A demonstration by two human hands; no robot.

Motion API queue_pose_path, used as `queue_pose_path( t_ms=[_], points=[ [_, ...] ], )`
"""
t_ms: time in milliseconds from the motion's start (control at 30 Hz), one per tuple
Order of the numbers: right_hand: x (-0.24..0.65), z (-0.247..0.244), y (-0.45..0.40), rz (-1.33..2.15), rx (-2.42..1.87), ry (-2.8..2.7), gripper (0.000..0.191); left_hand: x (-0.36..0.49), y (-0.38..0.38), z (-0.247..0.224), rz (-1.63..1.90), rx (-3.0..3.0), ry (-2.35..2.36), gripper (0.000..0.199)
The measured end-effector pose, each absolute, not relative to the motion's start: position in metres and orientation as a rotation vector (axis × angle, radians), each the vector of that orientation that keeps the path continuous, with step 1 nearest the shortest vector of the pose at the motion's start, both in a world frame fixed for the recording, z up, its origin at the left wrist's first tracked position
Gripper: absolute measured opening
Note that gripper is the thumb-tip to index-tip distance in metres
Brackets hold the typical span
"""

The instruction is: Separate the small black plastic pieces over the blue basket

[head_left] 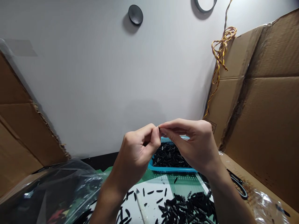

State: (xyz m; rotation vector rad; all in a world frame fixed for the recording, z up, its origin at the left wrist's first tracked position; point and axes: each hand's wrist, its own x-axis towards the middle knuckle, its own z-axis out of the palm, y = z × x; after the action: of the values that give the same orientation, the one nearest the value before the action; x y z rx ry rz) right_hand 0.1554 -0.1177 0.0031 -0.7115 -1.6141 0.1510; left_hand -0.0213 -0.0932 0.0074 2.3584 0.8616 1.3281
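Observation:
My left hand [140, 149] and my right hand [197, 143] meet in front of me, raised above the work surface. Both pinch a small black piece [159, 128] between their fingertips; only a dark sliver of it shows. Below and behind them stands a blue plastic basket [174, 170] holding many slim black pieces. A heap of similar black pieces [189, 207] lies nearer to me on the right. Others are scattered over a white sheet [161, 183], where a white pen-like stick [141, 207] with a grey tip also lies.
Cardboard panels rise at the left [21, 124] and right [268, 115]. A clear plastic bag [77, 177] covers the left front. At right are a black looped handle [241, 189] and crumpled clear plastic [266, 205]. Twisted yellow wire [219, 56] hangs by the grey wall [116, 77].

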Motion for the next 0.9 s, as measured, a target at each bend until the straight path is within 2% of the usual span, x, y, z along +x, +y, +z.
queue_pose_path(
  t_ms=[200, 333, 467, 700, 900],
  points=[
    [0.154, -0.002, -0.116, -0.269, -0.844, -1.716, 0.021, -0.023, -0.086, 0.007, 1.258, 2.498, 0.933, 0.039],
    [0.147, -0.004, -0.12, -0.406, -0.914, -1.706, 0.02, -0.025, -0.084, 0.006, 1.252, 2.518, 0.947, 0.039],
    [0.141, -0.004, -0.126, -0.429, -1.007, -1.696, 0.021, -0.028, -0.084, 0.004, 1.175, 2.537, 0.951, 0.037],
    [0.135, -0.006, -0.131, -0.454, -1.002, -1.649, 0.023, -0.026, -0.086, 0.005, 1.275, 2.495, 0.894, 0.039],
    [0.145, -0.003, -0.131, -0.255, -1.018, -1.795, 0.028, -0.027, -0.089, 0.007, 1.141, 2.499, 0.919, 0.037]
  ],
)
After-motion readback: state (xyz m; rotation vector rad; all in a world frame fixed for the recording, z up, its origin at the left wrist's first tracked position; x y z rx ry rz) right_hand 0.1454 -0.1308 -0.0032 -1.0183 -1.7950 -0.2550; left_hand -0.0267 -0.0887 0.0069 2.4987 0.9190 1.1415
